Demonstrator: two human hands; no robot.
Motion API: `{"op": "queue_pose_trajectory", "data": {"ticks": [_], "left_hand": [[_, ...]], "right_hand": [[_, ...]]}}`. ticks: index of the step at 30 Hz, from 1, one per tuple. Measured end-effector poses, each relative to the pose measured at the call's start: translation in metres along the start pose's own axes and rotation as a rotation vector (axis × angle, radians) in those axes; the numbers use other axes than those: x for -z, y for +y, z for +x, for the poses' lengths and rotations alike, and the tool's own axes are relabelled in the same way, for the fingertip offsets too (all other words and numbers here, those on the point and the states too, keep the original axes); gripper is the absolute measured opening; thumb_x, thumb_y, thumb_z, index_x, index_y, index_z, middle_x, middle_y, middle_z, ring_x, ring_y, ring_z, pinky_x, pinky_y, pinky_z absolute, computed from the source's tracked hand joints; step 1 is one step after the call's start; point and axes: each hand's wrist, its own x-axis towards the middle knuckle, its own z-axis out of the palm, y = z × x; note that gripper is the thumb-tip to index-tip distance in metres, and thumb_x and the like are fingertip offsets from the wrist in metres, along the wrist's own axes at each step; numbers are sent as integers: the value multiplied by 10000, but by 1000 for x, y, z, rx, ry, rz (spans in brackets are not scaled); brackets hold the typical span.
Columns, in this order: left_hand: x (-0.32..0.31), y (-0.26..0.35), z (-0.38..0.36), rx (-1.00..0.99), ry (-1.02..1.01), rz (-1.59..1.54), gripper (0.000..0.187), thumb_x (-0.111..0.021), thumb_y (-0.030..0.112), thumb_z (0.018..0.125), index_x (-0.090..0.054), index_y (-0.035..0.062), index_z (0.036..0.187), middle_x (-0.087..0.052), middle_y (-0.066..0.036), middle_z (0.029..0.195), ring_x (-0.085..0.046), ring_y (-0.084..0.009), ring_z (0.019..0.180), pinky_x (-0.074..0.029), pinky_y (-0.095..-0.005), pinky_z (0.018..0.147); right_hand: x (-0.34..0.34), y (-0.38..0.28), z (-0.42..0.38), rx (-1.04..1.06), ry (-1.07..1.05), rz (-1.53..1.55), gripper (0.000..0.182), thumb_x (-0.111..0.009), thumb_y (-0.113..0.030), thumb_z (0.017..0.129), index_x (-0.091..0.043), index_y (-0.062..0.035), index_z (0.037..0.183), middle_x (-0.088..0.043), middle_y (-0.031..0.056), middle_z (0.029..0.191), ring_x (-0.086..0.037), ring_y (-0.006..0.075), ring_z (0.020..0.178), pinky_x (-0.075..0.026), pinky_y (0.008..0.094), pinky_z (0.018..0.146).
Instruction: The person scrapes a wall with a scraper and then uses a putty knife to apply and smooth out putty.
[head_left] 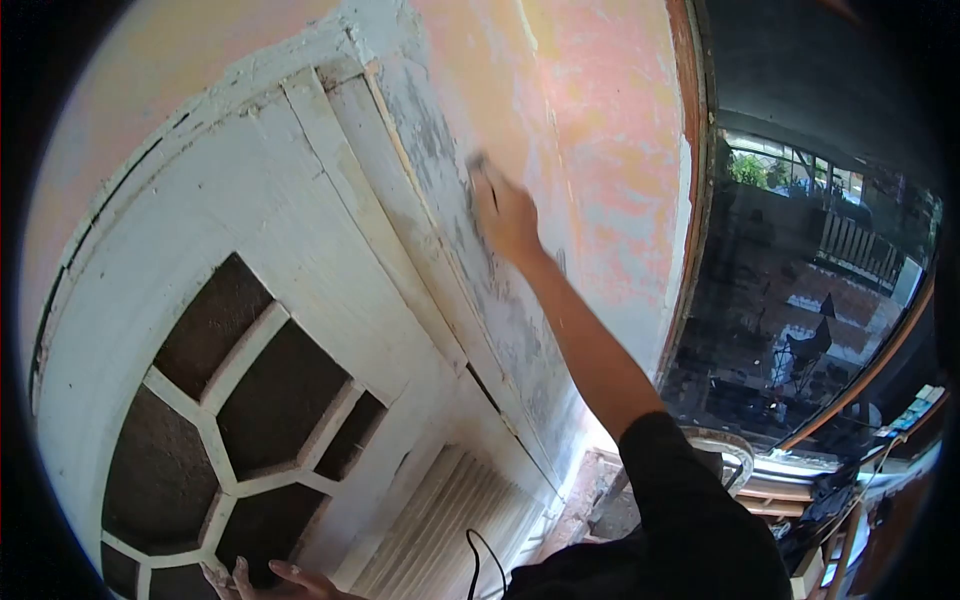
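With my arm stretched up, my right hand (508, 215) is closed and pressed to the wall beside the door frame. A small dark grey pad (478, 160) shows past its fingertips, blurred; most of it is hidden by the fingers. Under the hand runs a grey, scuffed strip of wall (425, 125), bordered by patchy pink and yellow paint (600, 130). Low at the left, my left hand (275, 583) has its fingers spread, close to the lattice of the white door (140, 290). Only its fingers and part of the palm are in view.
A dark glass window (800, 300) in a brown wooden frame (690, 100) stands to the right of the wall. Below it are a curved pale chair back (735, 450) and stacked clutter. Louvred slats (450, 515) fill the door's lower part. A thin black cable (472, 555) loops near my body.
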Motion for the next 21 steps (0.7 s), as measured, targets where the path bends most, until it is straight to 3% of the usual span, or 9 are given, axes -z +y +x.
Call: {"op": "queue_pose_trajectory", "data": {"ticks": [1,3,4,6,15,16,18,19,21], "left_hand": [[1,-2,-4,3,15,-5,389,-484,325,934,-507,-14,1123,-441,-196,1188,-385,-350,1213,-338,-493,955],[2,-7,-6,5,-32,18,386,-471,323,938,-505,-12,1128,-439,-198,1196,-388,-347,1202,-332,-498,959],[-9,27,19,116,111,-196,445,-518,464,895,-546,26,972,-436,-187,1078,-428,-344,1110,-338,-523,907],[-9,26,22,102,98,-181,447,-512,467,897,-543,27,969,-437,-186,1075,-429,-343,1108,-337,-524,906],[5,4,4,-23,-16,-41,380,-450,322,943,-510,-12,1113,-433,-206,1213,-392,-358,1186,-315,-511,955],[5,3,2,-24,-16,-52,376,-455,318,941,-513,-16,1106,-432,-212,1212,-393,-360,1185,-312,-510,953],[5,-3,-5,-15,-19,-41,379,-467,322,934,-515,-14,1103,-433,-219,1201,-389,-353,1190,-307,-513,951],[5,-1,-2,-29,-28,-95,399,-459,349,935,-499,-7,1111,-435,-212,1191,-381,-344,1197,-309,-518,956],[-1,26,22,60,52,-168,392,-497,414,911,-535,27,962,-432,-211,1136,-431,-372,1131,-340,-533,898]], "right_hand": [[-5,-8,39,139,111,-3,289,-446,-272,926,-574,-60,1074,-609,221,823,-592,405,781,-460,467,680],[-4,-36,107,62,32,-64,266,-441,-260,923,-578,-81,1063,-611,210,800,-586,409,770,-457,478,675],[-5,-38,116,65,31,-60,266,-441,-260,923,-578,-81,1063,-611,210,800,-586,409,770,-457,478,675],[-4,-35,121,107,-8,-144,260,-430,-255,924,-579,-91,1059,-620,195,788,-589,403,761,-463,470,666],[9,83,-101,-183,-224,-192,419,-395,-311,950,-484,-86,1292,-618,237,954,-615,365,854,-483,428,732],[15,62,-71,-316,-275,-132,449,-377,-339,954,-459,-86,1316,-622,225,976,-613,368,866,-475,438,745],[4,39,21,-97,-121,-50,425,-379,-350,948,-482,-138,1301,-612,222,1031,-591,379,942,-462,423,812],[-7,24,75,194,44,-40,392,-387,-352,939,-523,-154,1250,-607,219,1045,-587,384,941,-463,425,812],[-4,-46,156,131,-52,-84,355,-393,-335,934,-561,-119,1161,-620,212,965,-585,408,864,-466,458,757]]}}
